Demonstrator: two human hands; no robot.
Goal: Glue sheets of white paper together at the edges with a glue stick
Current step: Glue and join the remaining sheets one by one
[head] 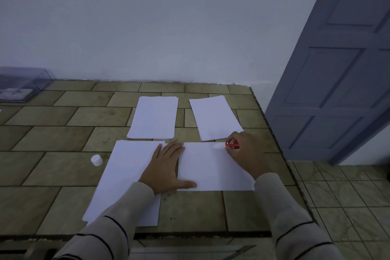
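Note:
A white sheet (pixel 211 169) lies in front of me on the tiled table (pixel 52 143). My left hand (pixel 168 167) presses flat on its left edge, fingers straight, partly over a stack of white paper (pixel 124 179) to the left. My right hand (pixel 244 152) grips a red glue stick (pixel 232 145), whose white tip touches the sheet's far edge. The white cap (pixel 96 160) of the glue stick stands on the table left of the stack.
Two more piles of white paper (pixel 155 117) (pixel 215 117) lie further back. A clear plastic box (pixel 19 84) sits at the far left by the wall. The table's right edge (pixel 274 133) drops to a tiled floor beside a grey door (pixel 337 59).

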